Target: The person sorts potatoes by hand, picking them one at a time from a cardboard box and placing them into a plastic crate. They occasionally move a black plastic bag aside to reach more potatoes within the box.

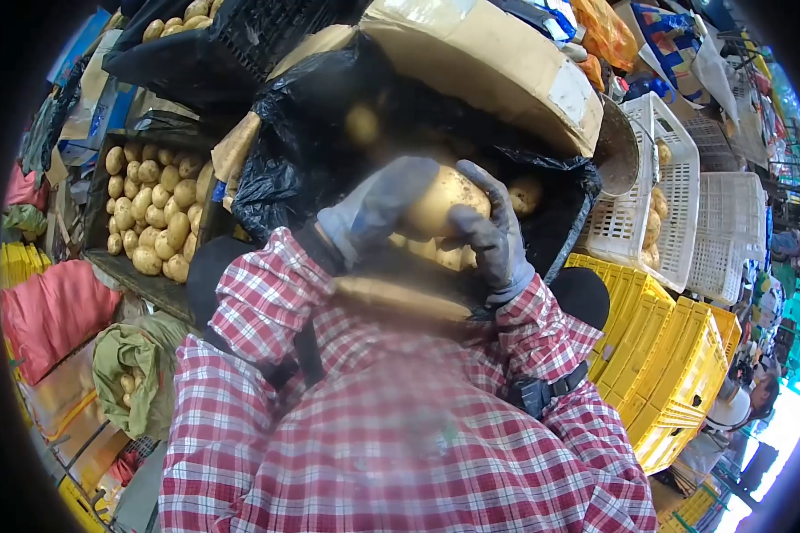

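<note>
Both hands wear grey-blue gloves and hold one large potato between them, above a cardboard box lined with a black plastic bag. My left hand is closed against the potato's left side. On the right side, the fingers and thumb of my right hand curl around it. Several potatoes lie below the hands inside the box, and another potato rests at the right of the liner. Part of the box's inside is dark and blurred.
At left stands a crate of potatoes, with a green sack and a pink sack nearby. White plastic crates, a metal pan and yellow crates stand at right. A black crate is at upper left.
</note>
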Motion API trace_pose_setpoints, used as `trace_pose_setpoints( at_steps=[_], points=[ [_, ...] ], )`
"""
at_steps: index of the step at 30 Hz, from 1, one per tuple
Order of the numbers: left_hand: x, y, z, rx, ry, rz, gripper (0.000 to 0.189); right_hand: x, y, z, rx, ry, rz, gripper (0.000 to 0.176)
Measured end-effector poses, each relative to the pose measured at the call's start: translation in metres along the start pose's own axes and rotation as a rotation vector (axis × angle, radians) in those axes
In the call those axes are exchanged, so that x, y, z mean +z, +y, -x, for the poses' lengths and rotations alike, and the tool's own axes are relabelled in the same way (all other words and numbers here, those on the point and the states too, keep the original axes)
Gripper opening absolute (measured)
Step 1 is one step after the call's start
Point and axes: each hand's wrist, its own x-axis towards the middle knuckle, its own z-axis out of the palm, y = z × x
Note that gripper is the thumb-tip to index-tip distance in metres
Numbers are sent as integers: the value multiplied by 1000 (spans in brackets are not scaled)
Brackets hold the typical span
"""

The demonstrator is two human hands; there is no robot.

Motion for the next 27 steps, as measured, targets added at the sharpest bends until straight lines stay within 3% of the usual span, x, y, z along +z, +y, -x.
trace_pose_setpoints(
  at_steps=[3,6,7,8,9,10,11,12,13,15,16,18,22,23,26,27],
  points=[
    [15,34,4,41,66,80,47,8,-4,-10,17,118,-303,56],
    [16,38,8,72,118,-86,52,-3,17,-8,-99,-50,303,60],
    [17,36,10,124,124,-183,55,0,17,-9,-158,-60,383,68],
    [17,35,12,174,128,-281,58,2,15,-9,-107,-73,222,70],
    [13,35,11,573,32,-667,69,2,11,-7,-55,-83,60,71],
    [13,38,13,596,-72,-822,74,-1,11,-10,30,-61,-34,75],
    [14,37,13,647,-75,-684,79,-5,10,-13,113,-32,-130,80],
    [16,34,13,694,-77,-542,84,-7,12,-9,27,-24,-29,83],
    [11,31,14,505,0,-382,86,-6,10,-4,-59,-20,75,86],
    [-2,28,12,276,-274,208,88,-4,15,-7,-260,-4,110,98],
    [-6,34,11,126,-354,477,89,-1,12,-5,-240,-28,87,99],
    [-3,42,18,-65,-140,5,88,5,3,-2,-206,-64,36,101],
    [-9,42,18,-13,-162,254,78,-2,7,-5,-82,-65,129,91],
    [-8,39,17,47,-148,159,72,0,7,-5,-98,-60,117,86],
    [4,42,13,-25,-21,-182,66,7,-4,-1,-6,-8,212,80],
    [13,38,14,-56,31,11,57,9,-14,2,6,31,277,77]
  ],
)
